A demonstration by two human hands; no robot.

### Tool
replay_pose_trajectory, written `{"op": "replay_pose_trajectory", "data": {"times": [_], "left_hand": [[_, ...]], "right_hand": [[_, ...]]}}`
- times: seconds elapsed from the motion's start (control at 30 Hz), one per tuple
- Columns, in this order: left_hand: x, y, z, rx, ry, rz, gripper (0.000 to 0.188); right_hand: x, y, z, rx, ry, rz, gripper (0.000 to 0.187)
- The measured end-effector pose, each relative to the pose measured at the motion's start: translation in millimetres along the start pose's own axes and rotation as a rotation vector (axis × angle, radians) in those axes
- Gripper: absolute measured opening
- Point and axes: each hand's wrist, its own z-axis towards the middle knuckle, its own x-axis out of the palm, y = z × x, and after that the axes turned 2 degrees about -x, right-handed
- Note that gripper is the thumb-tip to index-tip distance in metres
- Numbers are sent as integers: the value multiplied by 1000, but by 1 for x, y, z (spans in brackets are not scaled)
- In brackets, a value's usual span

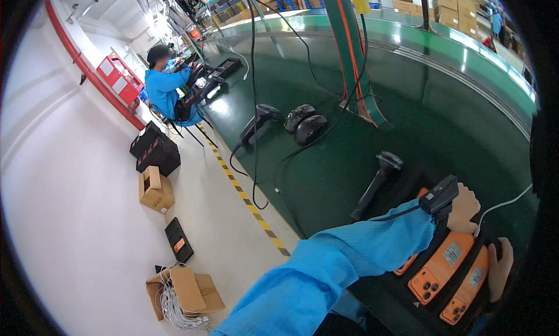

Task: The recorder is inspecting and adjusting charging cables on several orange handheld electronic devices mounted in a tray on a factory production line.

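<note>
Several orange phones lie back up in a dark tray at the lower right, camera ends toward me. My left hand (464, 209), in a blue sleeve with a black device (439, 195) strapped at the wrist, is closed at the far end of the middle phone (447, 257). A white cable (505, 204) runs to its fingertips and its plug shows there; the grip is partly hidden. My right hand (501, 270) is closed along the right edge of the rightmost phone (470, 280). Another phone (406, 265) lies mostly under my left forearm.
A handheld scanner (377, 186) lies left of the tray; another scanner (259, 124) and two black wrapped objects (305, 124) sit farther off. Black cables hang over the green table (326, 184), near a green post (352, 56). A seated co-worker (167, 88) works beyond. Cartons (156, 190) stand on the floor.
</note>
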Motion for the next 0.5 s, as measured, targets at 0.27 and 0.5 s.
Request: {"op": "replay_pose_trajectory", "data": {"times": [0.27, 0.5], "left_hand": [[-22, -7, -8, 19, 52, 89, 54], [-22, -2, -5, 19, 73, 110, 52]], "right_hand": [[-6, 6, -1, -2, -45, -15, 37], [-3, 2, 3, -88, -49, 45, 35]]}}
